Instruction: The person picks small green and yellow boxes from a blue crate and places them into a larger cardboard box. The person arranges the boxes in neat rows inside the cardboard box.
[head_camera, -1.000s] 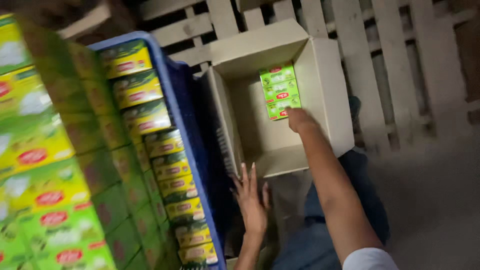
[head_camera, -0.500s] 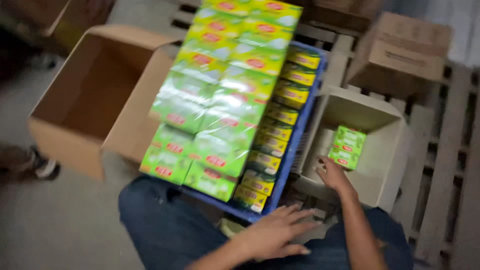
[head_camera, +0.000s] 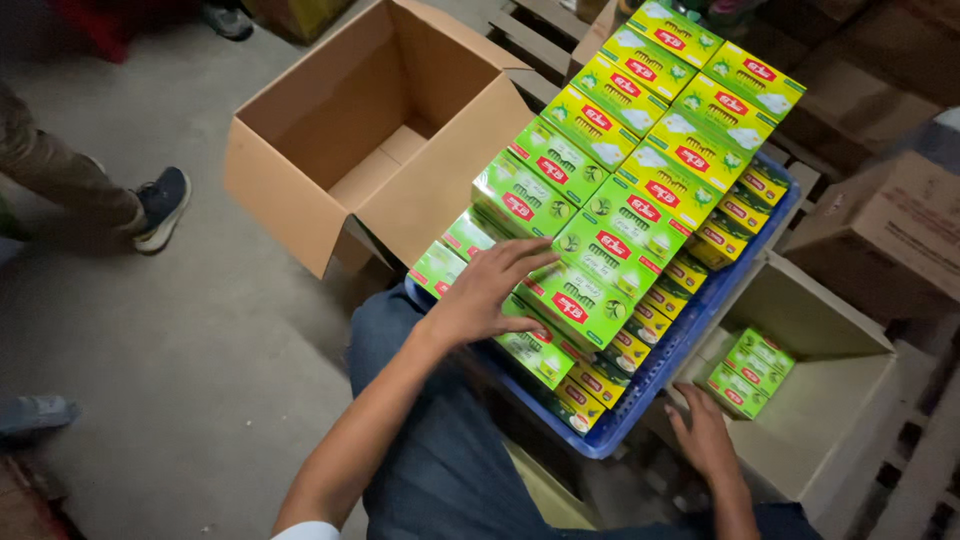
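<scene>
A blue crate (head_camera: 690, 340) in front of my knees is piled with green and yellow packets (head_camera: 640, 170), several layers high. My left hand (head_camera: 485, 290) lies on the near-left packets of the pile, fingers spread over their tops, with nothing lifted. To the right stands a small open carton (head_camera: 850, 440) with a few green packets (head_camera: 750, 372) stacked in its near-left corner. My right hand (head_camera: 705, 435) rests by the carton's near edge, fingers apart and holding nothing.
A large open cardboard box (head_camera: 300, 190) stands to the left of the crate on the concrete floor. Another person's shoe (head_camera: 160, 205) and leg are at far left. A closed brown box (head_camera: 890, 230) sits at right on a wooden pallet (head_camera: 920, 470).
My left hand has moved from my lap up onto the pile of packets. My right hand has drawn back from inside the small carton to its near edge.
</scene>
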